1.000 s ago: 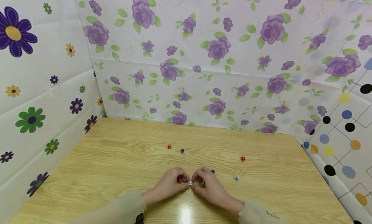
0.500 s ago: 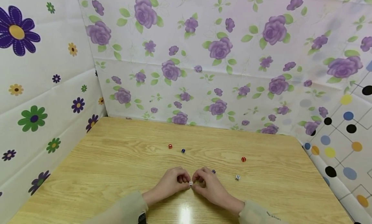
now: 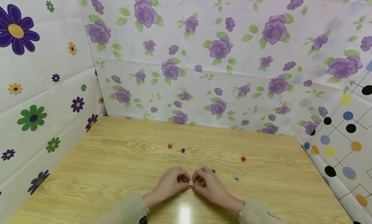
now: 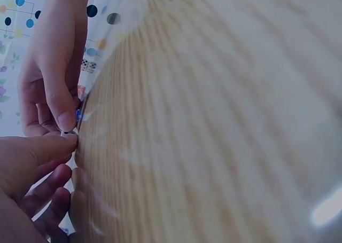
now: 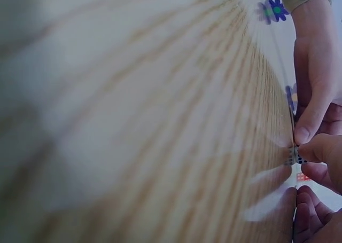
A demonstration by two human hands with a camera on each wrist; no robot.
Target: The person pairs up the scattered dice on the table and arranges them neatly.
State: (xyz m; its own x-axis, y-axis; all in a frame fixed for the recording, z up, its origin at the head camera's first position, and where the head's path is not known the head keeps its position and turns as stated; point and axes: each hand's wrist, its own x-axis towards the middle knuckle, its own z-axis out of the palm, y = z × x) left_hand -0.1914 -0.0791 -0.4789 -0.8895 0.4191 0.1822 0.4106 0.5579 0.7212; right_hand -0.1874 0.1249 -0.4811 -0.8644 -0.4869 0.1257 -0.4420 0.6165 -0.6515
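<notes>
Both the left hand (image 3: 170,185) and the right hand (image 3: 207,185) pinch one white die (image 3: 190,183) between curled fingers (image 3: 183,178), low on the wooden surface (image 3: 116,166). Being small and smooth, it could squirt out of the pinch if either side presses unevenly, likely toward the blue die (image 3: 213,171) just beyond the right fingers. No readable writing or brand shows; only pips.

Both hands' fingertips (image 5: 302,135) pinch white die (image 5: 291,158) on wood tbl (image 5: 149,125).
</notes>
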